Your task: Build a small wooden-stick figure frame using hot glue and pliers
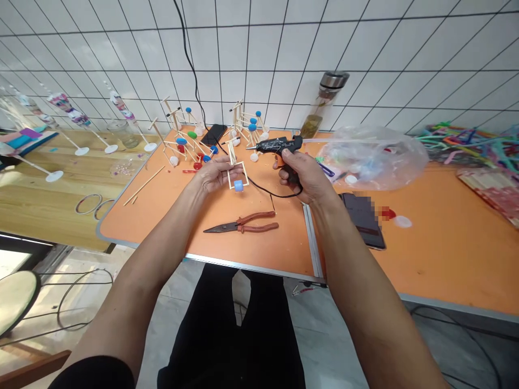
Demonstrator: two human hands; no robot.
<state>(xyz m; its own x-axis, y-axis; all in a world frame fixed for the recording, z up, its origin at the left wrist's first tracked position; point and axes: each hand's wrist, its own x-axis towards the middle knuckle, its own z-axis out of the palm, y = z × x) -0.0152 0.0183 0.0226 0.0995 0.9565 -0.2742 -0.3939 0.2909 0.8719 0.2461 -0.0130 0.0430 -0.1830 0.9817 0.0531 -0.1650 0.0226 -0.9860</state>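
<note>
My left hand [217, 173] is closed on a small frame of wooden sticks [245, 172], held above the orange table [170, 216]. A light blue block [238, 186] sits on the frame's near side. In my right hand [302, 174] is a black hot glue gun [278, 145], its fingers wrapped round the handle. The gun's nozzle points left, just above and to the right of the frame. From the handle a black cord loops leftward below both hands. Red-handled long-nose pliers [239, 224] lie on the table nearer to me, slightly spread.
Several stick models with coloured caps [190, 143] stand at the back. A glass bottle [322, 108], a plastic bag [373, 156], a phone [364, 220] and coloured twisted sticks [458, 140] lie to the right. Loose wooden sticks [144, 185] are on the left; a dark phone [214, 135] lies behind.
</note>
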